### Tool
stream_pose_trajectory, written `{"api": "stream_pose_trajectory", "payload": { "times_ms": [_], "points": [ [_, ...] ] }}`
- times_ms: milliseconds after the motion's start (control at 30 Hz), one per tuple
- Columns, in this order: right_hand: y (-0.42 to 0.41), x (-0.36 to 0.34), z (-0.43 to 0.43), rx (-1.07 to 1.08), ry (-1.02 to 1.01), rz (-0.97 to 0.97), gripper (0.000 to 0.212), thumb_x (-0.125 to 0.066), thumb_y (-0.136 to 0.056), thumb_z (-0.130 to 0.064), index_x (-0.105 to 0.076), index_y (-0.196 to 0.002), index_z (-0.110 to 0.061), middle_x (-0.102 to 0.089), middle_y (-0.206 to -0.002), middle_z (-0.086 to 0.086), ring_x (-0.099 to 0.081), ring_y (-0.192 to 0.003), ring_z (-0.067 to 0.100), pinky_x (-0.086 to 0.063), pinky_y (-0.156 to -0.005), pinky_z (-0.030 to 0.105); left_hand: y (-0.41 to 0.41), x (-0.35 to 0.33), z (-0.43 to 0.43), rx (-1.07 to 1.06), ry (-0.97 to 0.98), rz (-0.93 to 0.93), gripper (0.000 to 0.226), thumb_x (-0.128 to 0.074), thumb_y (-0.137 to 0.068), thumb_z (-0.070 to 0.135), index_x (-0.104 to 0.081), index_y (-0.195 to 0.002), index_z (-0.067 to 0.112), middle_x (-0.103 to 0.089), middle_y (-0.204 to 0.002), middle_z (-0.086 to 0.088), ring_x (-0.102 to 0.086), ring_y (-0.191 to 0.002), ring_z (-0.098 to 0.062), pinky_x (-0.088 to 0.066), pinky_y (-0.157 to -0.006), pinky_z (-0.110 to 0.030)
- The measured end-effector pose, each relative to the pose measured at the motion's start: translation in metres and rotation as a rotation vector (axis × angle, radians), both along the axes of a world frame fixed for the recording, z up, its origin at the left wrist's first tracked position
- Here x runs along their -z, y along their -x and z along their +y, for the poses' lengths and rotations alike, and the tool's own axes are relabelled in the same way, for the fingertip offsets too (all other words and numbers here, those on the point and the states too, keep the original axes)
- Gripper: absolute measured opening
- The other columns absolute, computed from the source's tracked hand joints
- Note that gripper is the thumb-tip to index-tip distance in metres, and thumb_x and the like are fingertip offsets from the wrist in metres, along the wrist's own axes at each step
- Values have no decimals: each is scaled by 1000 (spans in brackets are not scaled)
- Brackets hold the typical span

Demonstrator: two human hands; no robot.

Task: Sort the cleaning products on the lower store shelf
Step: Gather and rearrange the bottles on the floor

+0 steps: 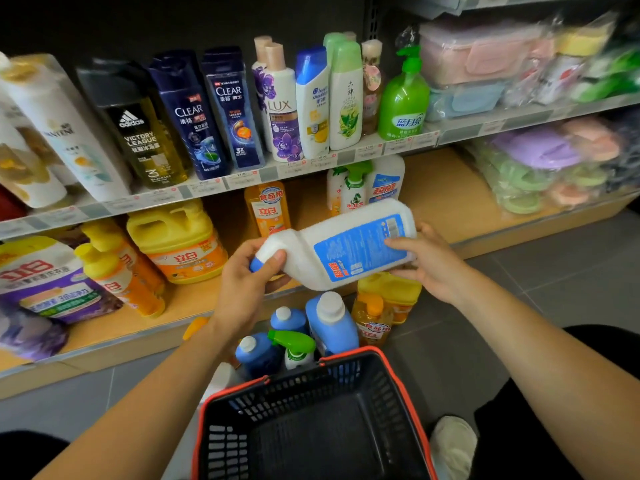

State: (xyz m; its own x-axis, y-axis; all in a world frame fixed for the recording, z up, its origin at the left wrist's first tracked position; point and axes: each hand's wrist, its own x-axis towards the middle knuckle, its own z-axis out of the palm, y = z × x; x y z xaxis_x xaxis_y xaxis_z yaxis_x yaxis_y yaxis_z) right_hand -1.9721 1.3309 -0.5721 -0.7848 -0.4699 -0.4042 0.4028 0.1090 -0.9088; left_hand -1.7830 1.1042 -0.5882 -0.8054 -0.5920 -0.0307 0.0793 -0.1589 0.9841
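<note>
White plastic bottle [332, 251], blue label and cap: sideways at frame centre, left hand [242, 282] gripping its neck, right hand [433, 261] its base. Black red-rimmed basket [311, 386], lower centre; blue bottles [332, 323] just beyond, seemingly outside it.

This is a shop aisle. Across the middle of the frame runs a shelf edge with price labels [242, 181], and above it branded shampoo bottles [187, 112] stand in facing rows. On the lower shelf [440, 188], detergent jugs [180, 244] sit at centre left. Plastic-wrapped goods [540, 157] fill the right-hand shelves. A black shopping basket [239, 403] with a red rim stands on the grey tiled floor [554, 265] at bottom centre.
</note>
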Motion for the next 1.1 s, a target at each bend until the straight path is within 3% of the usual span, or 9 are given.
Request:
{"api": "stream_pose_trajectory", "payload": {
  "times_ms": [100, 233, 300, 367, 500, 633, 733, 900, 1100],
  "points": [
    [-2, 6, 0, -58, -324, 233, 47, -83, -78, -18, -54, -115, -17, -70, -120, 2, -69, -102, 14, -55, -74, 31, 5, -11, -5, 39, 212, -9, 21, -68, -95, 19, -70, -115, 24, -73, -102, 7, -72, -96, -18, -60, -70, -26],
    [-10, -3, -8, -300, -414, 869, 95, -90, -71, -32, -36, -150, -29, -42, -151, -7, -37, -137, 7, -38, -111, 34, 15, -16, 9, 153, 503, -35, 30, -72, -92, 17, -69, -121, 25, -72, -113, 7, -67, -103, -10, -58, -81, -26],
    [-17, -12, -17, -544, -378, 970, 103, -90, -68, -41, -33, -153, -33, -39, -156, -11, -35, -141, 6, -35, -116, 39, 20, -17, 20, 223, 613, -15, 31, -74, -91, 20, -66, -118, 34, -69, -114, 22, -64, -106, 0, -54, -87, -22],
    [-25, -12, -22, -688, -333, 893, 94, -91, -68, -39, -42, -148, -34, -49, -150, -11, -46, -135, 6, -45, -109, 38, 25, -16, 28, 297, 661, 7, 32, -74, -90, 23, -66, -119, 35, -69, -115, 24, -64, -108, 0, -53, -91, -25],
    [-24, -8, -9, -702, -314, 753, 59, -94, -63, -25, -65, -115, -28, -70, -108, -9, -65, -101, 9, -56, -84, 37, 36, -10, 47, 369, 606, -7, 35, -77, -88, 19, -69, -123, 16, -71, -120, 4, -65, -111, -11, -54, -93, -30],
    [-16, -3, 21, -621, -391, 727, 54, -96, -57, -28, -63, -99, -31, -68, -93, -14, -63, -87, 4, -51, -71, 31, 46, -4, 55, 418, 396, 16, 35, -79, -86, 21, -68, -116, 35, -69, -106, 16, -73, -87, -19, -58, -77, -27],
    [-14, 15, 43, -462, -469, 669, 63, -98, -54, -21, -64, -106, -22, -70, -100, -8, -65, -93, 11, -55, -78, 41, 56, 21, 44, 447, 408, -49, 45, -80, -86, 14, -63, -123, 33, -71, -109, 3, -73, -88, -15, -57, -80, -28],
    [-23, 63, 59, -377, -708, 641, 65, -96, -50, -24, -64, -106, -22, -71, -105, -1, -67, -97, 23, -56, -80, 42, 56, 90, 26, 535, 767, -412, 46, -74, -93, 29, -61, -135, 18, -64, -137, -3, -59, -126, -20, -47, -106, -46],
    [-25, 112, 72, -421, -797, 574, 69, -96, -55, -16, -65, -117, -12, -69, -111, 3, -63, -101, 24, -53, -86, 39, 50, 123, 24, 588, 841, -458, 51, -71, -94, 36, -51, -141, 27, -53, -144, 0, -52, -129, -24, -45, -99, -40]
  ]
}}
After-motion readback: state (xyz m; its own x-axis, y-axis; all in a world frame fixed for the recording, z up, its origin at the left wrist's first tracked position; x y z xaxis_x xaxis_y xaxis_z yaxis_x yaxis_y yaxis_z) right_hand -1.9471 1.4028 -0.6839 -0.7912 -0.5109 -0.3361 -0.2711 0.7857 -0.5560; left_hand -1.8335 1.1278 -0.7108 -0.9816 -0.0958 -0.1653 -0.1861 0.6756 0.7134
